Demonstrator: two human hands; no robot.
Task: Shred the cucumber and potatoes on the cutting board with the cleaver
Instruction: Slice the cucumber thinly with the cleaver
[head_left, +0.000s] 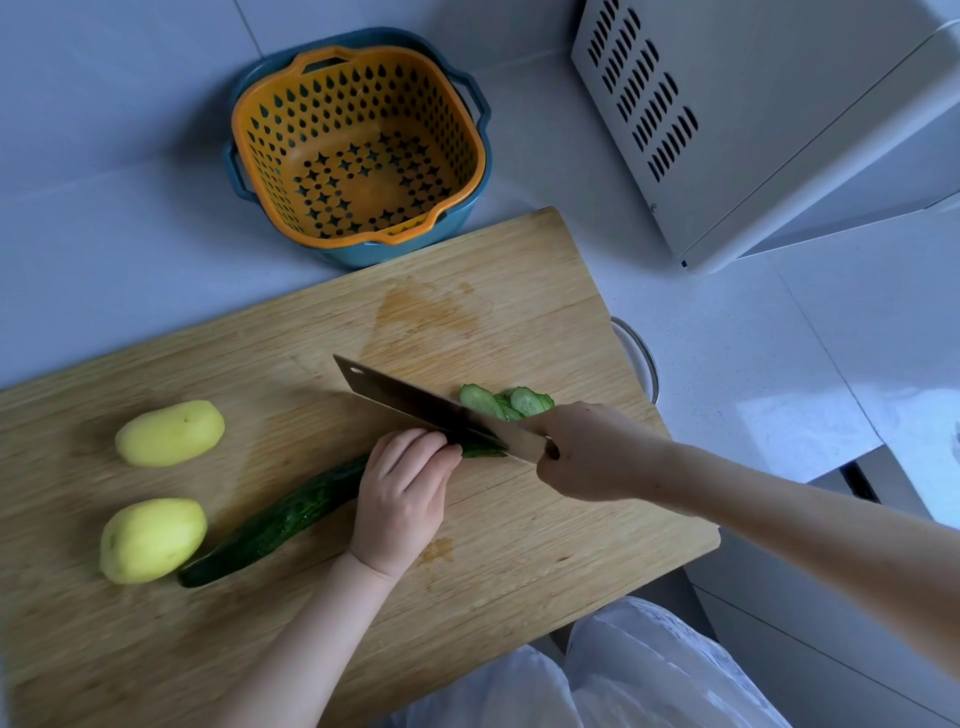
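1. Bamboo cutting board (519, 291) lies on the pale counter (130, 234) and carries every task item.
2. Cucumber (280, 519): dark green, set diagonally across the board's middle, with its far end under the cleaver (415, 402).
3. Left hand (405, 499): fingers curled down over the cucumber just beside the blade, pinning it, knuckles toward the steel.
4. Right hand (592, 452): closed firmly around the cleaver's handle, with the edge down at the cucumber's cut end.
5. Cucumber slices (506, 401): a small overlapping pile on the board just beyond the blade.
6. Peeled potatoes, far (170, 432) and near (152, 540): both whole, at the board's left, well apart from the hands. The near one lies just beside the cucumber's uncut tip.
7. Step in hand (judged): slicing the cucumber into thin rounds, at an early stage, since most of its length is uncut.
8. Next move (judged): lift the blade, draw the left hand back along the cucumber by one slice with fingertips tucked, then cut again. Shredding the stacked slices and both potatoes remains to be done.
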